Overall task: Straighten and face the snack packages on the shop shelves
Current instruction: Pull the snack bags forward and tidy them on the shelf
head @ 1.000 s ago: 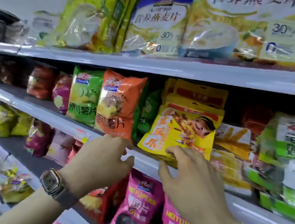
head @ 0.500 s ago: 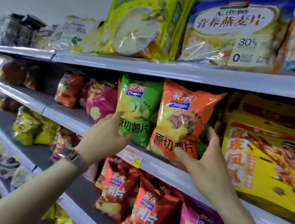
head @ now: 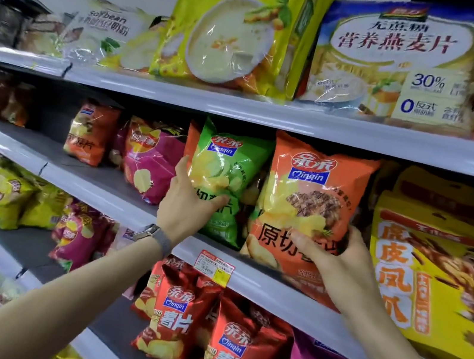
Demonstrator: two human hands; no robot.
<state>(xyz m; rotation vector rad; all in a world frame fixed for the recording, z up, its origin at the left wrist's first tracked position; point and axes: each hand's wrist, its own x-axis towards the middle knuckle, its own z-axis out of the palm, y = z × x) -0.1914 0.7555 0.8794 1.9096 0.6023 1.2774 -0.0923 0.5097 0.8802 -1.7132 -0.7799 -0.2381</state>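
Note:
On the middle shelf [head: 120, 191] a green Qinqin chip bag [head: 225, 165] and an orange Qinqin chip bag [head: 311, 198] stand upright side by side, fronts facing out. My left hand [head: 186, 205] grips the green bag's lower left edge, thumb across its front. My right hand [head: 333, 252] holds the orange bag's lower right corner, thumb on the front and fingers behind. A watch sits on my left wrist.
A big yellow snack bag [head: 433, 274] lies right of the orange one; pink [head: 147, 164] and orange [head: 90, 132] bags stand further left. Large cereal bags [head: 242, 26] fill the top shelf. Red chip bags [head: 172, 312] stand below a price tag [head: 214, 268].
The view swung left from the yellow bag. Both hands rose off the shelf edge and closed on the green and orange chip bags.

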